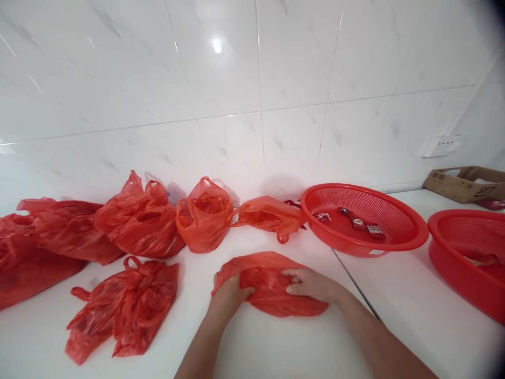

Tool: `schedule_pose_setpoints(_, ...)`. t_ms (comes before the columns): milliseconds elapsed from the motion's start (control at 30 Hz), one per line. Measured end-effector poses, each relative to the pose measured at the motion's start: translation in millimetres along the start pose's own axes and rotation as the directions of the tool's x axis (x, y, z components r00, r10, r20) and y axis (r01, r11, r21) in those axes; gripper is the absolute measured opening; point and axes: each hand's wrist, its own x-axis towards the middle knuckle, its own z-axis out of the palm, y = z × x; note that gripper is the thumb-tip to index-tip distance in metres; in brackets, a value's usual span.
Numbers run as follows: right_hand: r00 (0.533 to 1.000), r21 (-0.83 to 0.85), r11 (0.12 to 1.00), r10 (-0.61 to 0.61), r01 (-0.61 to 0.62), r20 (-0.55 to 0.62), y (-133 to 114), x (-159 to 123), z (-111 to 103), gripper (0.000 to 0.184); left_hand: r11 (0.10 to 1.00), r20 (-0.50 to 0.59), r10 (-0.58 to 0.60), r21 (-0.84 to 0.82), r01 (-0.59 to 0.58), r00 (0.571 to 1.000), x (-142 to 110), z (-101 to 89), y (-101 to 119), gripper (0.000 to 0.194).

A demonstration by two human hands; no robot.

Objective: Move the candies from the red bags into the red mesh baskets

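Note:
A red plastic bag lies on the white table right in front of me, its mouth facing up and towards me. My left hand grips its left side, the thumb over the rim at the opening and the other fingers mostly hidden behind the plastic. My right hand is at the right side of the mouth, its fingers bent onto the plastic. Inside the opening I see only folded red film. To the left lies a crumpled red bag with its handle loops showing.
Filled red bags stand along the tiled wall at the left, with a rounder bag and a flatter one beside them. A red basket holds several small wrapped packets. Further right are another red basket and a cardboard box.

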Motion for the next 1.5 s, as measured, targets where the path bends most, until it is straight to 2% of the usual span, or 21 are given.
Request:
schedule_pose_setpoints(67, 0.969, 0.197, 0.967, 0.118, -0.162, 0.215, -7, 3, -11, 0.029, 0.988, 0.177, 0.002, 0.151, -0.03, 0.984, -5, 2.5, 4, 0.03)
schedule_pose_setpoints(133, 0.934, 0.365, 0.891, 0.151, -0.27, 0.323, -7, 6, -17, 0.029, 0.946, 0.349, -0.056, 0.317, -0.062, 0.935, -9, 5.7, 14, 0.037)
schedule_pose_setpoints(167, 0.93, 0.44, 0.848, 0.152, -0.297, 0.334, -5, 7, -20, 0.029, 0.918, 0.396, -0.097, 0.389, -0.071, 0.913, -12, 7.5, 20, 0.042)
schedule_pose_setpoints(233, 0.935, 0.545, 0.775, 0.162, -0.319, 0.317, 1, 10, -22, 0.029, 0.844, 0.432, -0.182, 0.53, -0.085, 0.883, -16, 11.1, 33, 0.049)
schedule_pose_setpoints(333, 0.932, 0.581, 0.737, 0.194, -0.345, 0.307, 10, 14, -23, 0.03, 0.732, 0.427, -0.279, 0.675, -0.098, 0.86, -18, 15.1, 45, 0.04)
schedule_pose_setpoints(400, 0.927, 0.565, 0.745, 0.206, -0.356, 0.313, 12, 15, -24, 0.029, 0.712, 0.419, -0.309, 0.698, -0.084, 0.854, -18, 15.3, 46, 0.036)
schedule_pose_setpoints(467, 0.918, 0.536, 0.758, 0.212, -0.371, 0.335, 13, 15, -26, 0.027, 0.73, 0.397, -0.295, 0.681, -0.064, 0.869, -15, 12.9, 42, 0.039)
schedule_pose_setpoints(567, 0.901, 0.49, 0.78, 0.21, -0.389, 0.38, 12, 14, -31, 0.03, 0.747, 0.333, -0.224, 0.662, -0.058, 0.916, -9, 6.4, 31, 0.045)
schedule_pose_setpoints(667, 0.895, 0.443, 0.814, 0.197, -0.377, 0.4, 10, 13, -33, 0.036, 0.705, 0.309, 0.01, 0.672, -0.226, 0.951, -5, 3.8, 24, 0.037)
schedule_pose_setpoints(733, 0.902, 0.427, 0.827, 0.201, -0.365, 0.382, 9, 14, -31, 0.036, 0.628, 0.339, 0.248, 0.657, -0.418, 0.907, -7, 8.5, 22, 0.029)
schedule_pose_setpoints(767, 0.905, 0.425, 0.828, 0.209, -0.366, 0.371, 8, 14, -29, 0.036, 0.58, 0.369, 0.351, 0.635, -0.509, 0.861, -9, 12.8, 22, 0.027)
schedule_pose_setpoints(833, 0.912, 0.447, 0.817, 0.216, -0.364, 0.347, 8, 17, -27, 0.039, 0.498, 0.486, 0.452, 0.558, -0.664, 0.748, -16, 24.5, 21, 0.027)
schedule_pose_setpoints(900, 0.922, 0.471, 0.809, 0.214, -0.353, 0.323, 9, 19, -25, 0.043, 0.456, 0.636, 0.417, 0.471, -0.755, 0.649, -25, 37.5, 21, 0.035)
schedule_pose_setpoints(967, 0.93, 0.485, 0.806, 0.211, -0.339, 0.299, 9, 21, -24, 0.043, 0.458, 0.748, 0.297, 0.434, -0.776, 0.594, -35, 48.6, 21, 0.034)
schedule_pose_setpoints(1033, 0.936, 0.486, 0.809, 0.215, -0.33, 0.277, 8, 21, -24, 0.042, 0.474, 0.799, 0.162, 0.452, -0.756, 0.579, -44, 56.0, 24, 0.023)
schedule_pose_setpoints(1100, 0.94, 0.467, 0.823, 0.226, -0.324, 0.254, 7, 22, -23, 0.039, 0.488, 0.821, 0.085, 0.46, -0.742, 0.564, -52, 59.9, 27, 0.016)
schedule_pose_setpoints(1200, 0.946, 0.434, 0.845, 0.237, -0.312, 0.22, 6, 22, -22, 0.035, 0.483, 0.84, 0.088, 0.434, -0.76, 0.536, -60, 62.0, 32, 0.017)
schedule_pose_setpoints(1267, 0.951, 0.421, 0.855, 0.235, -0.302, 0.203, 5, 21, -20, 0.033, 0.466, 0.842, 0.173, 0.387, -0.796, 0.511, -61, 61.3, 32, 0.014)
schedule_pose_setpoints(1333, 0.963, 0.391, 0.884, 0.204, -0.258, 0.174, 3, 20, -18, 0.031, 0.434, 0.796, 0.337, 0.342, -0.833, 0.502, -57, 58.1, 29, 0.011)
schedule_pose_setpoints(1433, 0.986, 0.324, 0.933, 0.138, -0.16, 0.09, -2, 19, -12, 0.031, 0.353, 0.624, 0.595, 0.363, -0.862, 0.507, -39, 47.9, 20, 0.018)
schedule_pose_setpoints(1500, 0.994, 0.296, 0.95, 0.107, -0.101, -0.005, -8, 18, -9, 0.032, 0.299, 0.52, 0.684, 0.439, -0.848, 0.511, -24, 39.1, 11, 0.018)
